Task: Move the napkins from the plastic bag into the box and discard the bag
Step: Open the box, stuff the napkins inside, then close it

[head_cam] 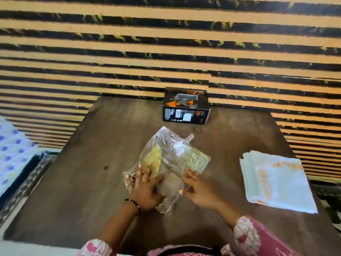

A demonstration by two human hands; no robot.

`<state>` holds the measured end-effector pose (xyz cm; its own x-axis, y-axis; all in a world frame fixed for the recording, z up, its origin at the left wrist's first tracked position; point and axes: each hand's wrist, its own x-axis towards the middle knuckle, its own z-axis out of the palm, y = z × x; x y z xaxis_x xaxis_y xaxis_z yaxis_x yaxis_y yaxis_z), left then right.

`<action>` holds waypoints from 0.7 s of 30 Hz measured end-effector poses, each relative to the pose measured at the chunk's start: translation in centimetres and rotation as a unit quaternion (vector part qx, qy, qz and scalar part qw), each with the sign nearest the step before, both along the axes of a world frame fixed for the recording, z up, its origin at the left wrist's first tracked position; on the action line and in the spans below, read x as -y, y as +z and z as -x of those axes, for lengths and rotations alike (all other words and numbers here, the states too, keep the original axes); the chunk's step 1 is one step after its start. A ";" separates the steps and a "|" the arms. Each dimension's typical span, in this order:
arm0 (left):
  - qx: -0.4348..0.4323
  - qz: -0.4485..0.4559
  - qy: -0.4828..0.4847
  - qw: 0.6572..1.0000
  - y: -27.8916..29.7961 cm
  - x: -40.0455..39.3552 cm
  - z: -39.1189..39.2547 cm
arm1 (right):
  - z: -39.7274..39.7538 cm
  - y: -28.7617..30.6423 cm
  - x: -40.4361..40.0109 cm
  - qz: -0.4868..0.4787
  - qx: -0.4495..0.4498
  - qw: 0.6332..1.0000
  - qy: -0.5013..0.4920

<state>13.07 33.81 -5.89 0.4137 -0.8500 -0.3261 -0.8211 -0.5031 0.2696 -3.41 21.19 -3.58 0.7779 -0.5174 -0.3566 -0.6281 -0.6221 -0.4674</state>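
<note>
A crumpled clear plastic bag (171, 159) with yellow-green print lies flat in the middle of the brown table. My left hand (145, 189) presses on its near left part, fingers spread over the plastic. My right hand (197, 187) pinches the bag's near right edge. A stack of white napkins (276, 180) with orange print lies on the table to the right, outside the bag. A black box (186, 108) with orange triangles and a slot on top stands at the table's far edge, closed as far as I can see.
The brown wooden table (92, 172) stands against a wall of orange and black stripes (166, 43). A white cloth with blue dots (13, 152) lies at the left, off the table. A small dark spot marks the table's left part.
</note>
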 end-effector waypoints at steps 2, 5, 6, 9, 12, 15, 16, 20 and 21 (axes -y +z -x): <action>-0.001 0.006 0.049 0.999 -0.6 -2.1 -1.1 | -2.2 -1.1 0.2 0.022 -0.027 0.998 0.054; 0.001 -0.002 0.114 0.993 -0.8 -4.4 -3.0 | -5.7 -1.7 -0.2 0.044 -0.041 0.990 0.125; 0.005 -0.008 0.126 0.992 -0.8 -4.7 -3.5 | -6.7 -1.7 -0.2 0.052 -0.043 0.988 0.139; 0.020 -0.025 0.168 0.985 -0.7 -5.5 -5.8 | -10.2 -1.6 -0.4 0.057 -0.048 0.981 0.179; 0.036 -0.028 0.194 0.980 -0.6 -6.2 -8.1 | -13.4 -1.2 -0.6 0.048 -0.045 0.977 0.203; 0.032 -0.036 0.217 0.975 -0.4 -6.9 -10.1 | -15.7 -1.1 -0.6 0.039 -0.030 0.974 0.223; 0.031 -0.043 0.222 0.974 -0.4 -7.1 -10.7 | -16.4 -1.1 -0.6 0.034 -0.018 0.973 0.226; 0.041 -0.074 0.214 0.973 0.0 -7.4 -11.8 | -17.3 -1.8 -0.4 0.024 0.021 0.975 0.222; 0.043 -0.079 0.211 0.973 0.2 -7.3 -11.7 | -17.3 -2.0 -0.4 0.017 0.034 0.975 0.221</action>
<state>24.80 41.15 -5.73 0.7471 -0.5403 -0.3871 -0.5479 -0.8303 0.1015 13.90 21.58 -5.59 0.9486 -0.1381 -0.2847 -0.2642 -0.8407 -0.4726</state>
